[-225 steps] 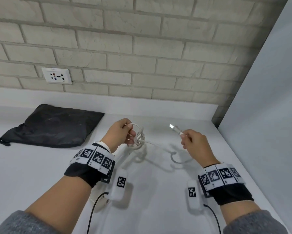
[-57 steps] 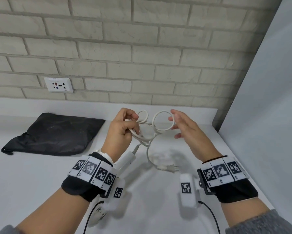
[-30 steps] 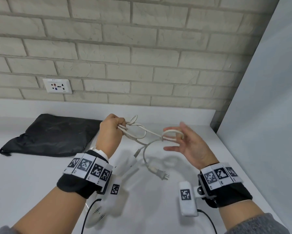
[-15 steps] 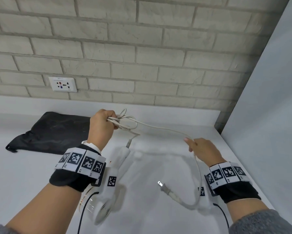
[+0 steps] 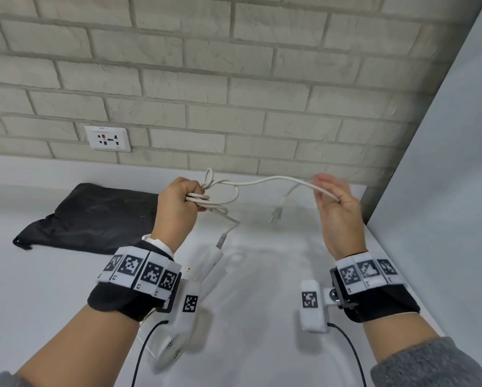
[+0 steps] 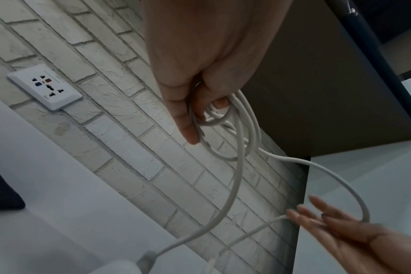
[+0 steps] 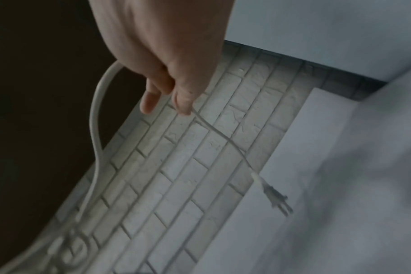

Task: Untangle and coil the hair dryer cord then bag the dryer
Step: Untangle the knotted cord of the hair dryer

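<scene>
My left hand is fisted around several loops of the white cord, held above the counter. From the fist one strand drops to the white hair dryer, which lies on the counter under my left wrist. Another strand arcs right to my right hand, raised to the same height. There the cord runs under the thumb and the loosely extended fingers. The plug dangles in the air between my hands. A small knot-like loop sticks up by the left fist.
A black drawstring bag lies flat on the white counter at the back left. A wall socket sits on the brick wall behind. A grey panel bounds the counter on the right.
My right hand has risen from low near the counter to the left hand's height, sliding along the cord. The plug has lifted off the counter and now hangs. The left fist stays put.
</scene>
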The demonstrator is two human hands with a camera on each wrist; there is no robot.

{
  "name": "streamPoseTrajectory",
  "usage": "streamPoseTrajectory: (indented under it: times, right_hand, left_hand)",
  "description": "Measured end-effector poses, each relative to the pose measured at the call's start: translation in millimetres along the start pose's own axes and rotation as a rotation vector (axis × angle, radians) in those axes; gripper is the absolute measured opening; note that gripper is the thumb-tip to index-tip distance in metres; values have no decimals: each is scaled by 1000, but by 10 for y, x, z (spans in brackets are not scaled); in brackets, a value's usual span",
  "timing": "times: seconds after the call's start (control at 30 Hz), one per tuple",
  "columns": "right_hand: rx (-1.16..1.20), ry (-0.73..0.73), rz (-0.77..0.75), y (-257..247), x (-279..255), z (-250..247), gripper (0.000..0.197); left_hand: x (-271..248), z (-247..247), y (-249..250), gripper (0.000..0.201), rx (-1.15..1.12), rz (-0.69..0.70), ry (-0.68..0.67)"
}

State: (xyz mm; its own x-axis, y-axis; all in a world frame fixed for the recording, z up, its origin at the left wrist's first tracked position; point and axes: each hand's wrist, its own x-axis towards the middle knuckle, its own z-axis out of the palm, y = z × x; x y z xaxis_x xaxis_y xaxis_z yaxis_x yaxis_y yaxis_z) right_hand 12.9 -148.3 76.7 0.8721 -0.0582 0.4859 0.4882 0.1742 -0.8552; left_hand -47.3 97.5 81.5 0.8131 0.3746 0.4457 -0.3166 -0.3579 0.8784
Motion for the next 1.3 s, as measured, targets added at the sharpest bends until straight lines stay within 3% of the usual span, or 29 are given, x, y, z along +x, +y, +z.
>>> streamPoseTrajectory:
  times: [0.1, 0.2, 0.23, 0.3, 0.33, 0.4, 0.5, 0.63, 0.7, 0.73, 0.8, 0.87, 0.93, 1.0, 1.07, 1.2, 1.3]
  right_hand:
    - [-332, -160, 43, 178, -203, 5, 23]
    - [-611, -478, 200, 330, -367, 13, 27]
    - [-762, -658, 293, 322, -399, 3, 37]
    - [-1059, -1001, 455, 240, -408, -25, 76]
    - [-1115, -1085, 490, 153, -398, -20, 89]
    - [-1011, -983, 445, -32, -342, 49, 85]
    - [-646, -613, 296, -174, -240, 246, 51]
    - [-371, -520, 215, -145, -238, 449, 26]
    - [-309, -482, 224, -104, -232, 442, 16]
    - [-304, -474, 224, -89, -227, 422, 14]
    - [-357, -470, 189, -57, -228, 382, 9]
    - [-436, -504, 128, -50, -252, 379, 6]
    - [-485, -563, 85, -57, -286, 418, 18]
    - [-518, -587, 64, -60, -290, 430, 26]
    - [-529, -612, 78, -75, -285, 390, 24]
    - [-404, -727, 228, -47, -329, 279, 19]
    - [-257, -709, 340, 16, -377, 194, 17]
  left_hand:
    - [-16, -23, 9, 49, 44, 66, 28]
    - [-45, -8, 22, 45, 135, 174, 66]
    - [-54, 0, 30, 42, 158, 205, 64]
    - [-79, 11, 49, 37, 205, 256, 30]
    - [-91, 12, 53, 34, 235, 280, 3]
    - [-107, 10, 56, 34, 287, 317, -61]
    - [-126, 37, 63, 39, 298, 361, -168]
    - [-209, 127, 72, 39, 331, 378, -362]
    - [-245, 140, 48, 38, 375, 302, -493]
    - [-250, 121, 52, 37, 353, 224, -518]
    - [-221, 78, 92, 29, 235, 94, -412]
    - [-181, 83, 158, 20, 231, 158, -293]
    - [-156, 149, 220, 17, 367, 245, -408]
    - [-156, 251, 218, 22, 500, 212, -603]
    - [-157, 292, 210, 18, 448, 105, -652]
    - [-124, 289, 105, 23, 286, -59, -587]
    - [-157, 272, 38, 31, -96, -376, -480]
